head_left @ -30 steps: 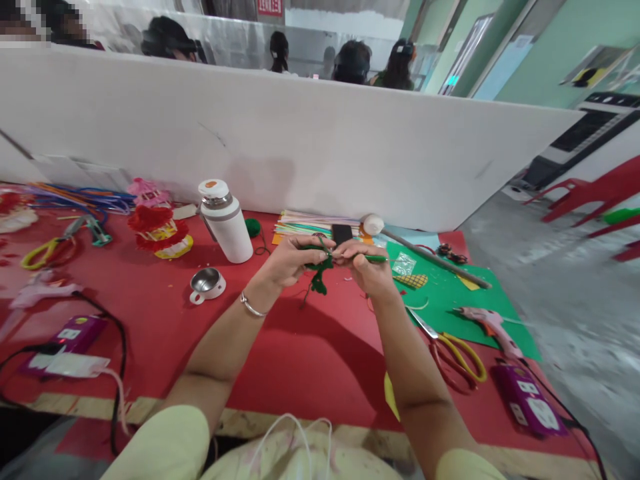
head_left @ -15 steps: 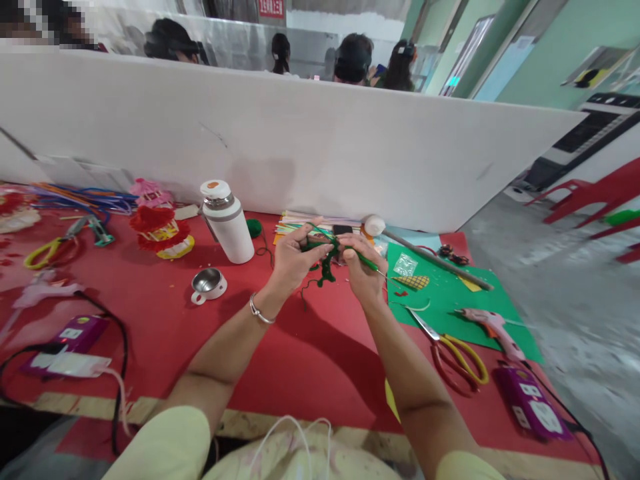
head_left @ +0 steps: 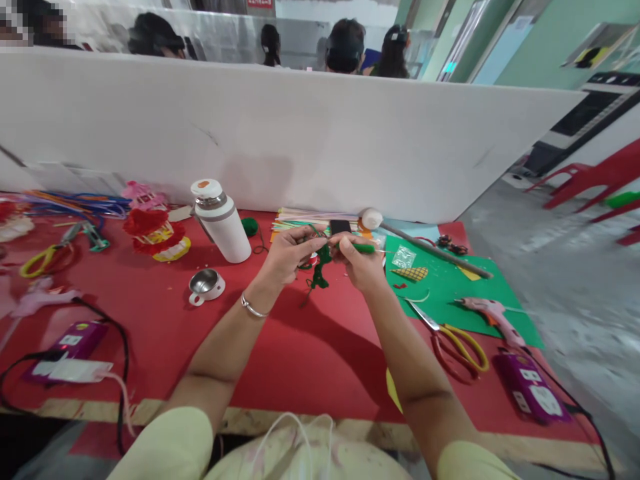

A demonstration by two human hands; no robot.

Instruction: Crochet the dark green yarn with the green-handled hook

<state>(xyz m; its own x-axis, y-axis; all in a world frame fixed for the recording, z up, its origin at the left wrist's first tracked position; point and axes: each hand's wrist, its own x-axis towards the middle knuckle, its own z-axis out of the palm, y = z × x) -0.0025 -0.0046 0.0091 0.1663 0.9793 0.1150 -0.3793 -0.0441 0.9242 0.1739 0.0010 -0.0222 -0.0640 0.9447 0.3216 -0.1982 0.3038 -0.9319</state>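
My left hand [head_left: 289, 255] pinches a small piece of dark green crochet work [head_left: 321, 267], which hangs down between my hands. Green yarn runs over the left fingers, and a loose tail dangles below. Closed around a crochet hook with a green handle [head_left: 364, 248], my right hand [head_left: 361, 263] meets the left one at the top of the piece. The hook's tip is hidden by fingers and yarn. Behind my left hand lies a ball of green yarn [head_left: 249, 227], beside a white thermos [head_left: 225, 230].
A metal cup [head_left: 206, 285] stands left of my forearm. To the right are scissors [head_left: 453, 340], a pink glue gun [head_left: 493, 317] and a purple power box [head_left: 533, 390] on the red table. Pipe cleaners [head_left: 300, 219] lie along the white partition [head_left: 350, 147]. Several people sit beyond it.
Both hands have shifted slightly left with the crochet piece. The hook's handle has turned from slanting down to nearly level. The view has also shifted slightly.
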